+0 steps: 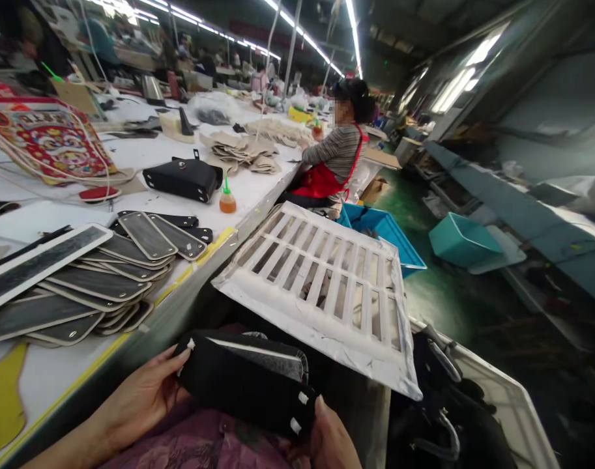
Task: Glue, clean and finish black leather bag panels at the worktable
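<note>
A black bag body [243, 384] is held low over my lap, its opening facing up and showing a grey lining with a pale edge. Small white tabs stick out near its corners. My left hand [153, 384] grips its left end, thumb on the upper corner beside a white tab. At the other end, my right hand [330, 435] closes on the lower right corner, partly cut off by the frame's bottom. On the table to the left lie stacked grey panels [101, 280] with pale edges and metal studs. A similar black bag [182, 179] rests farther back.
A white slatted rack [321, 273] stands right of the table [189, 293]. A white bin [512, 391] of black pieces is at lower right. A glue bottle [227, 198] stands near the table edge. A co-worker [336, 150] sits ahead, by blue crates [390, 228].
</note>
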Available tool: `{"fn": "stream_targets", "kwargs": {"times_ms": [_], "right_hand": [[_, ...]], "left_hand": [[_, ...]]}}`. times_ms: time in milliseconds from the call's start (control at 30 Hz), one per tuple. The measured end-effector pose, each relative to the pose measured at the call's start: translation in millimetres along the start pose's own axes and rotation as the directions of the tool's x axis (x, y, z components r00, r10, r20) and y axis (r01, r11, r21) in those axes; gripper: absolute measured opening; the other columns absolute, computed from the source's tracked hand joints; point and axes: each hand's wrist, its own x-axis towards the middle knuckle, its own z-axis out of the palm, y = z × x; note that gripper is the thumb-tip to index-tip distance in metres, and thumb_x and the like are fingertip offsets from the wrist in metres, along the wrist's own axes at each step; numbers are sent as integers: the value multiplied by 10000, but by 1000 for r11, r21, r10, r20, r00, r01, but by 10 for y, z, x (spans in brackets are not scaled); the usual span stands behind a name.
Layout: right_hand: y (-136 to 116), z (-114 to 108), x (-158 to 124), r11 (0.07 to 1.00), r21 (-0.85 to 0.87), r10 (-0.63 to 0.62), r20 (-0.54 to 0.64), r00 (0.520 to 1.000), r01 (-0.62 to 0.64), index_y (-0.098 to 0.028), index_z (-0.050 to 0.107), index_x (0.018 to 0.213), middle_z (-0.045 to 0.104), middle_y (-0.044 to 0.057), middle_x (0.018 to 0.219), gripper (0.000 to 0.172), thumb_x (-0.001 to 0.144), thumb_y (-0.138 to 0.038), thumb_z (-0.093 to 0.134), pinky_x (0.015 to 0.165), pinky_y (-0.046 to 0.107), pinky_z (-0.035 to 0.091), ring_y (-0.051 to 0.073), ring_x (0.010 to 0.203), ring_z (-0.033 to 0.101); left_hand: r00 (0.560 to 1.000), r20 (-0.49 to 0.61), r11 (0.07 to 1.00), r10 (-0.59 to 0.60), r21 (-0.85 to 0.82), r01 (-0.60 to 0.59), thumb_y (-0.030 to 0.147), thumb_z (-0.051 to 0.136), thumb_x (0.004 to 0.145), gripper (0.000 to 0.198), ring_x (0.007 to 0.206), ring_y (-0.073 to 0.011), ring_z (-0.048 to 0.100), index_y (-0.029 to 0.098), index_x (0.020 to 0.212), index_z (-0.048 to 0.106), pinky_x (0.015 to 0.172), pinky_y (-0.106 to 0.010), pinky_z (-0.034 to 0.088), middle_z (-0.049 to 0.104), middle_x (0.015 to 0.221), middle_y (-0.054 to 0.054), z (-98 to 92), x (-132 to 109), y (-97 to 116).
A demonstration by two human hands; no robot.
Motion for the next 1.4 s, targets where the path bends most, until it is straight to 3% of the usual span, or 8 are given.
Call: {"fn": "stream_targets", "kwargs": {"times_ms": [100,167,367,500,667,833,1133,1400], "right_hand": [[6,-35,35,989,-147,-12,38,999,17,-145,547,929,573,30,669,494,746,-601,600,476,255,459,165,525,562],[-61,-59,87,965,-259,-58,-21,998,50,-154,522,945,559,23,697,464,768,-578,581,485,274,482,171,547,562],[-144,-187,295,870,-492,-149,-203,968,30,-190,427,715,455,-22,637,428,785,-606,502,425,237,436,148,512,516],[-119,-291,377,754,-654,-206,-146,968,62,-198,414,705,438,-30,591,382,897,-525,372,465,211,383,122,516,472],[-195,-335,440,725,-686,-173,-82,982,70,-197,423,693,438,-36,556,351,906,-474,395,482,213,332,115,504,444],[-224,-341,513,696,-714,-213,-110,971,72,-183,454,644,458,-25,566,353,872,-453,465,501,225,303,117,536,415],[-236,-376,533,759,-651,-133,-108,985,31,-179,474,640,477,-26,548,334,855,-434,483,487,232,304,118,510,419],[-294,-390,587,643,-765,-152,-101,983,21,-178,499,609,485,-11,558,376,848,-467,478,509,238,298,130,550,421]], "left_hand": [[998,46,999,-35,41,33,38,619,752,257,804,-228,647,153,982,626,731,-393,564,641,940,-87,12,-29,28],[991,113,994,-71,93,60,60,661,730,294,818,-225,640,156,1006,631,774,-393,547,641,950,-87,45,-44,61],[981,170,949,-97,311,40,205,696,739,325,957,-222,603,220,1058,634,817,-289,513,646,1015,-47,127,-29,163],[991,126,800,-42,598,-42,314,732,690,402,1004,-262,584,228,1072,638,817,-295,513,641,1069,-41,113,52,286],[987,61,563,148,816,-135,414,769,607,486,975,-262,600,206,1030,653,845,-282,497,663,1015,-52,21,220,410],[996,14,543,86,838,-59,479,744,609,517,882,-271,629,190,1023,634,706,-278,538,674,946,-72,-44,348,407],[996,-34,530,86,848,-17,496,737,609,477,839,-265,624,193,961,625,681,-284,532,664,883,-72,-103,379,378],[992,12,517,124,853,-74,450,727,639,371,698,-200,612,175,867,628,586,-217,485,656,767,-48,-123,397,356]]}}
